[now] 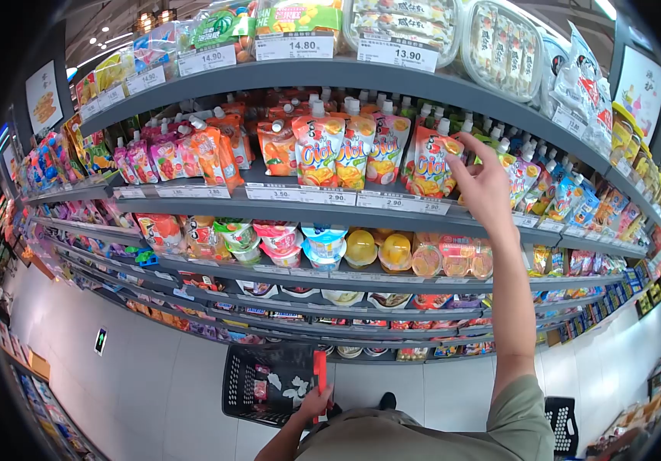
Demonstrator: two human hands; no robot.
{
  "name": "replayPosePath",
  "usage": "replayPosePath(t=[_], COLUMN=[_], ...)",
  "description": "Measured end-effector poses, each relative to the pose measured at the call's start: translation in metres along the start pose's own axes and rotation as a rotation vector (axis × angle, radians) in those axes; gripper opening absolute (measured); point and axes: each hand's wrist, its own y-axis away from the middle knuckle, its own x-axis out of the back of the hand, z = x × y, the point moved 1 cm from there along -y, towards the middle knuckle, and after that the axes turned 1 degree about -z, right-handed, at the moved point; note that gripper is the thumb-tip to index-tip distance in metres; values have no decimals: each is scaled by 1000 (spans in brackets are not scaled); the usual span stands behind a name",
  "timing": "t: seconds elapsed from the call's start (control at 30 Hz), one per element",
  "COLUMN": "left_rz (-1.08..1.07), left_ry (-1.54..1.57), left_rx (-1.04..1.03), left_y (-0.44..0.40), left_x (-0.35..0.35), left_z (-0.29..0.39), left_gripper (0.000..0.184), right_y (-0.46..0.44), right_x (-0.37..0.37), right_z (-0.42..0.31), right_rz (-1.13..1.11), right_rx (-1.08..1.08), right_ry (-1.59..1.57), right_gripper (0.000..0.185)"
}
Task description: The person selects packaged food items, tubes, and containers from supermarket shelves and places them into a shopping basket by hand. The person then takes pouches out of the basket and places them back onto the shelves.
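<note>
My right hand [485,180] reaches up to the second shelf, its thumb and fingers around the right edge of a red and orange spouted pouch [432,163]. That pouch stands at the front of the shelf above a 2.90 price label. Left of it are similar spouted pouches [319,154] in a row. Low in the view, my left hand [316,402] is closed round the red handle [320,373] of a black shopping basket [240,384]. Inside the basket lie a small pink and red package [260,388] and some white pieces.
Above is a shelf edge [269,74] with bagged sweets and clear tubs [501,50]. Jelly cups [361,249] line the shelf below, with more stocked shelves underneath. Another black basket [561,424] is on the floor at the lower right. Shelving also stands at the lower left.
</note>
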Motion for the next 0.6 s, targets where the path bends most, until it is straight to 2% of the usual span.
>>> replayPosePath(t=[0.03,0.1,0.17,0.37,0.47,0.6], left_rz=[6,23,32,-6,8,17], left_ry=[9,50,90,65,87,45], left_rx=[12,14,22,5,24,35], left_y=[-3,-5,-5,-4,-11,2], left_x=[2,-1,-3,-1,-3,-1], left_z=[-3,-8,-9,-6,-17,1], left_gripper=[56,56,56,54,54,55], right_y=[-4,-9,-12,-12,-9,-8], right_x=[-4,-11,-18,-25,-28,-28], right_z=[3,10,16,28,31,44], right_rz=[1,-64,-20,-32,-2,-63], right_rx=[7,-118,-71,-161,-124,-70], right_ry=[-7,115,95,-112,-209,-100], right_gripper=[48,48,50,48,40,27])
